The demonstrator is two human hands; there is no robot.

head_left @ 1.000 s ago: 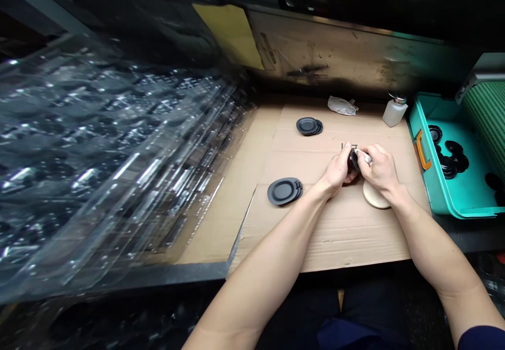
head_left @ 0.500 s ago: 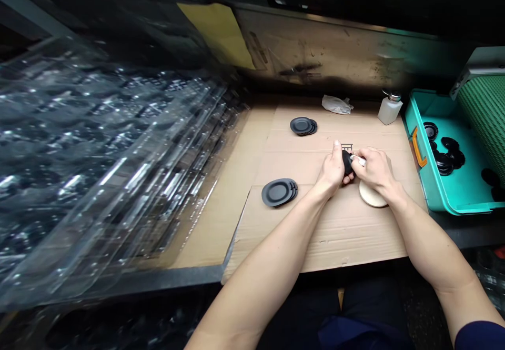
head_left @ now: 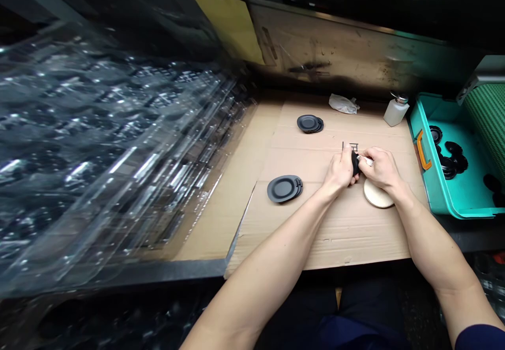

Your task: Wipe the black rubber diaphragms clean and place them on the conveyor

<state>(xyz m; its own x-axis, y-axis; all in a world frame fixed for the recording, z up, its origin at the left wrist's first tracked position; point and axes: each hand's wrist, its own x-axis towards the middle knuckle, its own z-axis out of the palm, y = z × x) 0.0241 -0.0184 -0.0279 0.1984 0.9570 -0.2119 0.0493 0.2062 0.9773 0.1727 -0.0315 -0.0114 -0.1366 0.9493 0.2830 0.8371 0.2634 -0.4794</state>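
Observation:
My left hand (head_left: pixel 341 170) is closed around a small black oval part (head_left: pixel 355 163), which is mostly hidden by the fingers. A small white object, perhaps a cloth or a tool tip (head_left: pixel 366 160), is pinched in my right hand (head_left: pixel 382 168) and touches the part's edge. Just below the right hand lies a round cream-coloured disc (head_left: pixel 376 195) on the cardboard. To the left are two small stacks of black oval parts, a nearer stack (head_left: pixel 283 189) and a farther stack (head_left: pixel 307 123).
Stacked clear plastic trays (head_left: pixel 130 150) fill the left side. A teal bin (head_left: pixel 445 202) with an orange handle holds several black parts at right, beside a green conveyor belt (head_left: pixel 489 113). A white bottle (head_left: pixel 396 110) and a crumpled wrapper (head_left: pixel 343 103) stand along the cardboard's (head_left: pixel 292 239) back.
The view has shifted slightly, so the table's things appear a little farther right. Both hands remain together at the black part, which now shows more edge-on.

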